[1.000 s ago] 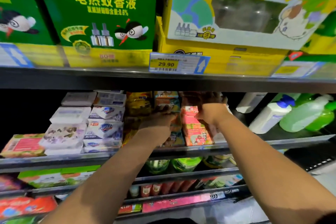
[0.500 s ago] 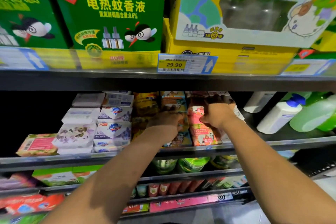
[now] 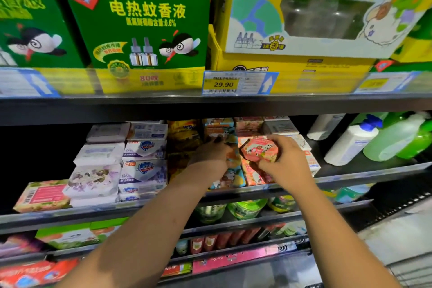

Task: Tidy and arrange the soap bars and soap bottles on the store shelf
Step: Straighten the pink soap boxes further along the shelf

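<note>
My right hand [image 3: 286,163] grips a pink soap bar box [image 3: 258,148], tilted and lifted in front of the pink stack [image 3: 253,174] on the middle shelf [image 3: 364,176]. My left hand [image 3: 210,154] rests against the neighbouring stack of blue and orange soap boxes [image 3: 228,176]; I cannot see whether its fingers grip one. White and purple soap bars [image 3: 145,166] are stacked further left. Soap bottles lie tipped at the right: a white one with a blue pump [image 3: 350,140] and a pale green one [image 3: 395,138].
A pink flat soap pack [image 3: 43,195] lies at the shelf's left end. Green [image 3: 140,23] and yellow [image 3: 315,7] mosquito-liquid boxes fill the shelf above, with a 29.90 price tag [image 3: 233,83]. Lower shelves hold green tubs [image 3: 245,208] and red packets.
My right hand has pulled a pink soap box off the top of its stack, toward me and tilted. My left hand stays against the neighbouring stack. The camera moved closer.
</note>
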Tool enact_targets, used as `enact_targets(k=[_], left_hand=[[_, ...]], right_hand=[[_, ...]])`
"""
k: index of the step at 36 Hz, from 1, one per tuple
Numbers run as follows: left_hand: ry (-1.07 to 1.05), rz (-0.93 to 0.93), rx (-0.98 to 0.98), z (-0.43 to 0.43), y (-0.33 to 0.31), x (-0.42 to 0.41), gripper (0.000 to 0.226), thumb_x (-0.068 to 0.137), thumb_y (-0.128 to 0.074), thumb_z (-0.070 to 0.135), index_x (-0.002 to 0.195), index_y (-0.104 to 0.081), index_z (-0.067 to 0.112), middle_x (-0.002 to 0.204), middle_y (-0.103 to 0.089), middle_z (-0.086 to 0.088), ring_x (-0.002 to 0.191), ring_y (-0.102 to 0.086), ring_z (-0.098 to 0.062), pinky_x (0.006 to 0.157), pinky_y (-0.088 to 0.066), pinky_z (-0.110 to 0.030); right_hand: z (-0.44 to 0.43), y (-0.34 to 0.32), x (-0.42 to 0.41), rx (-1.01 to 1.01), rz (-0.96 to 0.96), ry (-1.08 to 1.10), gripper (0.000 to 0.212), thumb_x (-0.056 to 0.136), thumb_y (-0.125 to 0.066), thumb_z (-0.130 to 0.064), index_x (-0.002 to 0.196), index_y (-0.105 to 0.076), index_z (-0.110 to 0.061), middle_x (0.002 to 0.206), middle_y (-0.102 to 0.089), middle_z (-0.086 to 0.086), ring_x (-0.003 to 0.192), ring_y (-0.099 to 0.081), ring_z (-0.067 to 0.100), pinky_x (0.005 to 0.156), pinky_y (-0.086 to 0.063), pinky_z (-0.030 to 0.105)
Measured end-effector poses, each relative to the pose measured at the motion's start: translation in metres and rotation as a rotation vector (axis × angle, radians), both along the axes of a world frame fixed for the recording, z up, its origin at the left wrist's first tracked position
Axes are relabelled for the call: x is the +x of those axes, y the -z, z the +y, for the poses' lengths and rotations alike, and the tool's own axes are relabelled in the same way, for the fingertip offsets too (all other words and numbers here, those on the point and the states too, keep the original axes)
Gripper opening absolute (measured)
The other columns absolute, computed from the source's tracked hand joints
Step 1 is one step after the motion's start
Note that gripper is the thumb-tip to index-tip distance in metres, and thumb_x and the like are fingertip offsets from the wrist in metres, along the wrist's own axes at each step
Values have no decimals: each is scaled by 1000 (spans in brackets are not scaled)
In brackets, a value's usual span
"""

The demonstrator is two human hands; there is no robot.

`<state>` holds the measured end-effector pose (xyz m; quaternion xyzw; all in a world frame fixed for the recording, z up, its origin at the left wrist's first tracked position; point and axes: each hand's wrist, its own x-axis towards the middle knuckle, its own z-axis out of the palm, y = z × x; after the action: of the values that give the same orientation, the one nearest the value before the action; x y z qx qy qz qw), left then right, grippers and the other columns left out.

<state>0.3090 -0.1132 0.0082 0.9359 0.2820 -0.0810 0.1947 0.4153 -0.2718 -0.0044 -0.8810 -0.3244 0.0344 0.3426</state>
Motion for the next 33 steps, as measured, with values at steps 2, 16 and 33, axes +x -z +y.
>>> enact_targets(k=[2, 16, 33], left_hand=[[-11, -37, 4, 0, 3, 1, 46, 100, -57, 36, 145, -46, 34, 146, -47, -2, 133, -45, -27, 106, -44, -40], [327, -552, -335, -30, 3, -58, 75, 80, -79, 45, 133, -31, 69, 138, -28, 47, 127, -25, 24, 102, -25, -3], [61, -742, -826, -60, 11, -63, 33, 93, -66, 38, 122, -58, 51, 133, -52, 26, 121, -58, -9, 95, -55, -45]], right_hand=[[-13, 4, -9, 89, 86, 16, 70, 64, -80, -36, 128, -56, -26, 119, -63, -2, 107, -62, 20, 90, -51, 38], [-58, 1, -50, 739, 926, 31, 42, 84, -69, -30, 114, -64, -1, 104, -73, 15, 75, -66, 19, 58, -51, 27], [-60, -1, -62, 857, 1033, -5, 24, 80, -66, -13, 104, -65, -13, 102, -70, 12, 85, -68, 21, 68, -59, 30]])
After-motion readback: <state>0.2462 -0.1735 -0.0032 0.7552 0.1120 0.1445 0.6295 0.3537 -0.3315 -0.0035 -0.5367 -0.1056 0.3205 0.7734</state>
